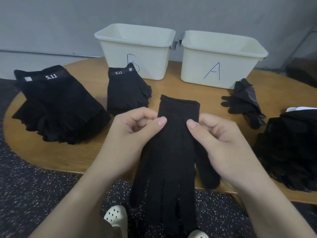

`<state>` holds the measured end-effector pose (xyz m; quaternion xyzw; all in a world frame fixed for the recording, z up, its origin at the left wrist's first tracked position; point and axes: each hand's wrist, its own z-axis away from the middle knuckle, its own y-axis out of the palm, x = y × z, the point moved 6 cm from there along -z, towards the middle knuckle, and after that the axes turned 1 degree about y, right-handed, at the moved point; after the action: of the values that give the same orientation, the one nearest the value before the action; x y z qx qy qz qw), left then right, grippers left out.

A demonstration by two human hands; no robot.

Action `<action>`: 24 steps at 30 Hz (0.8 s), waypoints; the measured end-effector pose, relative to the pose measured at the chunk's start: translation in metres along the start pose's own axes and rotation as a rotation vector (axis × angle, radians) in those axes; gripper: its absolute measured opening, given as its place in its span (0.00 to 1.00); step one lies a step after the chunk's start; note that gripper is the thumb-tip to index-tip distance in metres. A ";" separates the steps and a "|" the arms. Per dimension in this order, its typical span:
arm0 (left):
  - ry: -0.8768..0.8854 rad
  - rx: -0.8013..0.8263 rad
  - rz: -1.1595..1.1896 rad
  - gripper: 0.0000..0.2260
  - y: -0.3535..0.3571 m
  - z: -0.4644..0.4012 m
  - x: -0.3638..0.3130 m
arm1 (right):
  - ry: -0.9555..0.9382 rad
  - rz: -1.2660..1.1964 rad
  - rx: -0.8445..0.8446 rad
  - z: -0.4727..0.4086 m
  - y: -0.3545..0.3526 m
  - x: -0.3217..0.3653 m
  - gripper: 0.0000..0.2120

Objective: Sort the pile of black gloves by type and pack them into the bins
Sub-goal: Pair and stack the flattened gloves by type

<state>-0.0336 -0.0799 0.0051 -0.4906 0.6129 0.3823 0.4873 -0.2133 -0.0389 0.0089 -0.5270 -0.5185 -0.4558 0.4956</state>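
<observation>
Wooden and round, the table (72,157) holds everything here. On its right edge sits the big messy pile of black gloves (288,152) waiting to be sorted. On the left lies a large stack marked 5.11 (56,107), and a smaller 5.11 stack (127,93) sits just in front of bin B (137,54). Bin A (221,62) stands beside bin B, with a few dotted gloves (245,103) near it. No gloves can be seen in either bin.

In the middle, the left hand (133,133) and the right hand (221,134) each pinch one side of a plain long-fingered glove (173,152). Its fingers hang down past the table edge.

All the gloves are black, so this one could easily land with the wrong kind. A loose pinch could also let it slip to the floor.
</observation>
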 end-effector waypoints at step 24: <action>-0.244 0.024 -0.454 0.05 -0.004 -0.019 0.049 | 0.082 0.255 -0.164 -0.056 -0.014 -0.046 0.20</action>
<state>-0.0363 -0.1099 -0.0378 -0.5601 0.4282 0.3123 0.6367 -0.2276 -0.0991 -0.0305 -0.6082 -0.3880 -0.4510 0.5256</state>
